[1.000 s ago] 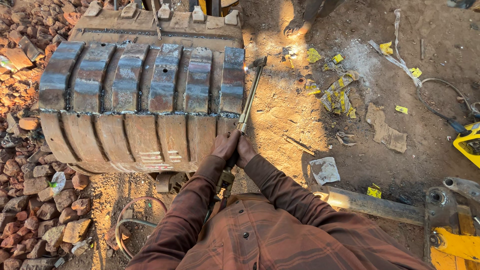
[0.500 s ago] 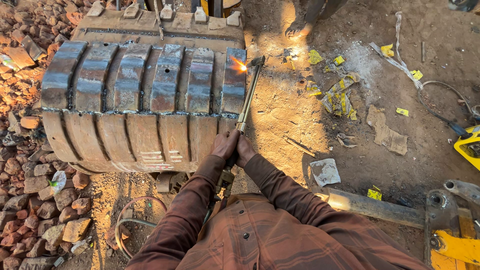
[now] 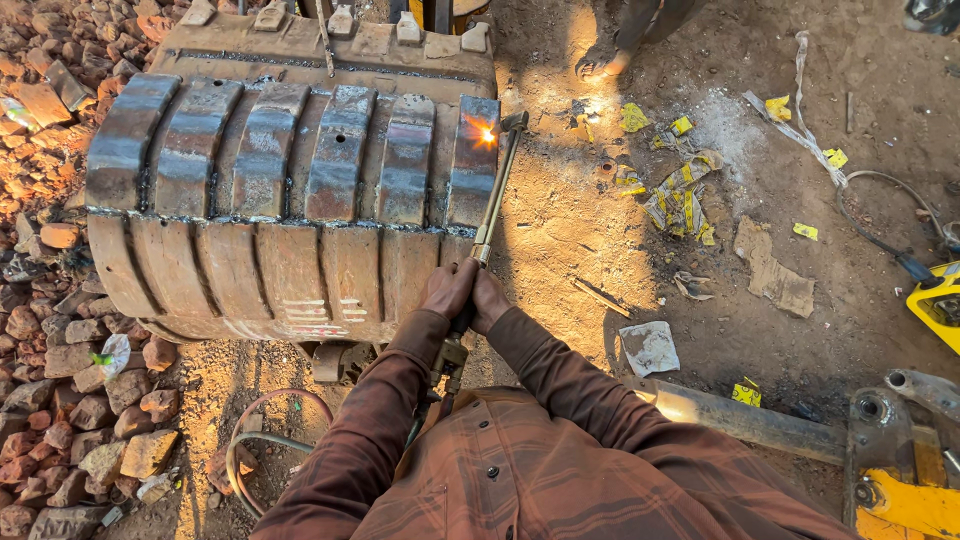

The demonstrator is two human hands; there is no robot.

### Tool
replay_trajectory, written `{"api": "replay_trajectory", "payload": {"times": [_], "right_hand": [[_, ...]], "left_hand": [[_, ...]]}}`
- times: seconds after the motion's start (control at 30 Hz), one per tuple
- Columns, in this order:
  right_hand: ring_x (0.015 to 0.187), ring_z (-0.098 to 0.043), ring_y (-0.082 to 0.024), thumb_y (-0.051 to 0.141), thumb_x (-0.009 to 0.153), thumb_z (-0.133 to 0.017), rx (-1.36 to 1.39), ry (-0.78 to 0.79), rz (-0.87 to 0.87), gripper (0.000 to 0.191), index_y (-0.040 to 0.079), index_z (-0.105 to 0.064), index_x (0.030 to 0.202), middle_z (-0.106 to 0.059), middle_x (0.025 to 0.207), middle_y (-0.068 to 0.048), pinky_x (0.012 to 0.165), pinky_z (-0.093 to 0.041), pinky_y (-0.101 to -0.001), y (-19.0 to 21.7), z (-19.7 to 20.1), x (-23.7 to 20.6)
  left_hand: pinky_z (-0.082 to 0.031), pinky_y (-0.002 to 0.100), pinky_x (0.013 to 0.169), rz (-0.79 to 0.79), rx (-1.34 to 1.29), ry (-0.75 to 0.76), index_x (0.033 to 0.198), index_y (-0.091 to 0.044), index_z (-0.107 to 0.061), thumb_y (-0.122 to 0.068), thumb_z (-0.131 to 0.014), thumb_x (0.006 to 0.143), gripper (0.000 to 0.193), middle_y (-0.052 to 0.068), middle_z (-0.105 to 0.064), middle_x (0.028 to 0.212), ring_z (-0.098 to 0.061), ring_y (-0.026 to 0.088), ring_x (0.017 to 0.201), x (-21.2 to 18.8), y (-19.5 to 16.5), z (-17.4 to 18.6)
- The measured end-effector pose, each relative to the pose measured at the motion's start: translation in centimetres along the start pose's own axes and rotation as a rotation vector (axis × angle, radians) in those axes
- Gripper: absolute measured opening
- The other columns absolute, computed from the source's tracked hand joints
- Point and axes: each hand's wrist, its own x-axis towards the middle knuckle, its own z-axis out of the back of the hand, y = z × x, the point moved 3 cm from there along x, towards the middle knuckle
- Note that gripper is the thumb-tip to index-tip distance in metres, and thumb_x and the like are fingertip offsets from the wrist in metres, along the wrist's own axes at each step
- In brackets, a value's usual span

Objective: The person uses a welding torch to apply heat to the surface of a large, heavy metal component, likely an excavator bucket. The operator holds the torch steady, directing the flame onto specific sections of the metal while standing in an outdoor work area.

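Note:
A large rusty steel excavator bucket (image 3: 290, 200) lies on the dirt with ribbed wear plates across its back. My left hand (image 3: 447, 290) and my right hand (image 3: 490, 298) are both wrapped around the handle of a long gas cutting torch (image 3: 492, 195). Its head reaches the bucket's right edge plate, where a bright orange flame spot (image 3: 487, 134) glows on the steel. My sleeves are brown plaid.
Reddish stones (image 3: 60, 400) are piled at the left. A hose (image 3: 265, 440) coils below the bucket. Yellow scraps (image 3: 680, 190) and paper litter the dirt at right. Another person's foot (image 3: 600, 62) stands at the top. Yellow machine parts (image 3: 905, 470) sit at lower right.
A flame spot has lit at the torch head on the bucket's right plate and has grown brighter. My hands have stayed in place.

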Motion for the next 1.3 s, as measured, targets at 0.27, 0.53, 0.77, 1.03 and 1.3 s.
{"api": "replay_trajectory", "payload": {"times": [0.27, 0.53, 0.77, 1.03, 1.3], "right_hand": [[0.096, -0.063, -0.024, 0.032, 0.104, -0.043, -0.039, -0.029, -0.012, 0.033, 0.003, -0.054, 0.115, -0.058, 0.109, -0.014, 0.088, -0.062, -0.0424, 0.1, -0.4, 0.6], [0.099, -0.064, -0.024, 0.031, 0.106, -0.042, -0.071, -0.034, -0.045, 0.036, 0.0, -0.053, 0.121, -0.059, 0.113, -0.015, 0.092, -0.061, -0.0421, 0.1, -1.2, 0.8], [0.101, -0.065, -0.026, 0.03, 0.107, -0.037, -0.103, -0.053, -0.083, 0.039, -0.002, -0.053, 0.122, -0.06, 0.116, -0.018, 0.095, -0.061, -0.0431, 0.1, -1.8, 0.6], [0.107, -0.065, -0.027, 0.031, 0.108, -0.031, -0.154, -0.039, -0.093, 0.043, -0.002, -0.052, 0.125, -0.061, 0.12, -0.019, 0.096, -0.059, -0.042, -0.1, -2.3, 1.2], [0.108, -0.064, -0.026, 0.032, 0.11, -0.029, -0.141, -0.067, -0.106, 0.044, -0.001, -0.052, 0.128, -0.059, 0.122, -0.018, 0.098, -0.059, -0.0417, -0.6, -2.3, 1.8]], "left_hand": [[-0.054, 0.045, 0.073, -0.052, 0.051, -0.04, 0.111, 0.007, -0.068, -0.068, -0.041, 0.089, 0.083, 0.024, -0.069, 0.098, -0.069, 0.032, 0.085, 0.5, 0.3, 0.6], [-0.052, 0.045, 0.067, 0.063, -0.021, 0.001, 0.109, 0.001, -0.067, -0.063, -0.04, 0.088, 0.072, 0.016, -0.064, 0.092, -0.062, 0.026, 0.078, 0.6, 0.4, 1.0], [-0.053, 0.046, 0.07, 0.025, -0.079, -0.004, 0.113, 0.005, -0.067, -0.062, -0.04, 0.088, 0.077, 0.021, -0.067, 0.098, -0.066, 0.031, 0.083, 0.6, 1.0, 1.3], [-0.055, 0.047, 0.075, 0.001, -0.115, -0.014, 0.119, 0.009, -0.066, -0.064, -0.037, 0.09, 0.083, 0.026, -0.07, 0.103, -0.069, 0.035, 0.089, 0.9, 1.3, 1.8], [-0.054, 0.048, 0.077, -0.009, -0.006, -0.035, 0.114, 0.008, -0.071, -0.064, -0.035, 0.091, 0.084, 0.027, -0.071, 0.103, -0.07, 0.036, 0.089, 0.1, 0.9, 2.9]]}}
